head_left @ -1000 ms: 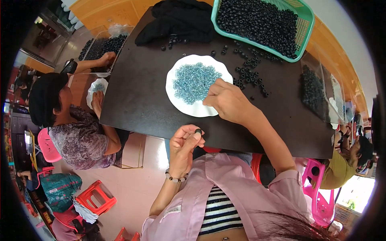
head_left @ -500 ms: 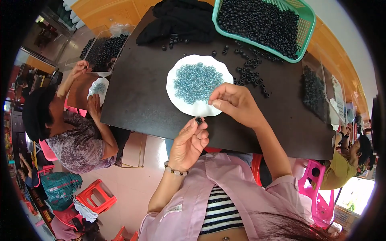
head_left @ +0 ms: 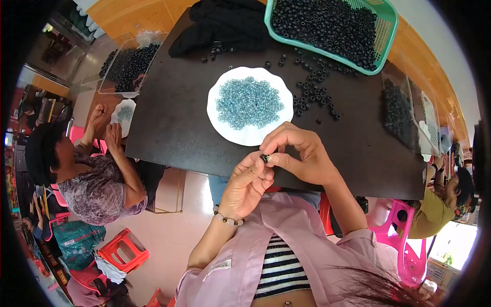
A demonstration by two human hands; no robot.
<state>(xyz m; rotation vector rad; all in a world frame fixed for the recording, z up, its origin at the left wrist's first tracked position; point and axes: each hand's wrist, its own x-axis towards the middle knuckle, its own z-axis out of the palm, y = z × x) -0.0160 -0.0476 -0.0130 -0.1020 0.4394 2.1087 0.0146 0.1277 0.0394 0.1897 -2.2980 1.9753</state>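
Pinching a small black ring point(head_left: 265, 158) between the fingertips of both hands, a person in a pink jacket works at the near edge of a dark counter point(head_left: 174, 117). The left hand point(head_left: 247, 183) is closed loosely, thumb and forefinger nipping the ring from below; the right hand point(head_left: 296, 153) curls over it from above, its fingertips meeting the same piece, though whether it also holds a bead cannot be told. The ring sits just off the counter's near edge, close to the chest.

Just beyond the hands lies a white plate point(head_left: 221, 120) heaped with pale blue beads point(head_left: 249, 102). To its right, loose black rings point(head_left: 313, 94) are scattered on the counter; farther back a green basket point(head_left: 386, 20) is filled with more of them.

Doing this well seems to call for a light, steady pinch, both hands braced together so the small piece cannot slip and drop to the floor.

At far left, another person point(head_left: 97, 179) sits with hands near a second small plate point(head_left: 124, 110).
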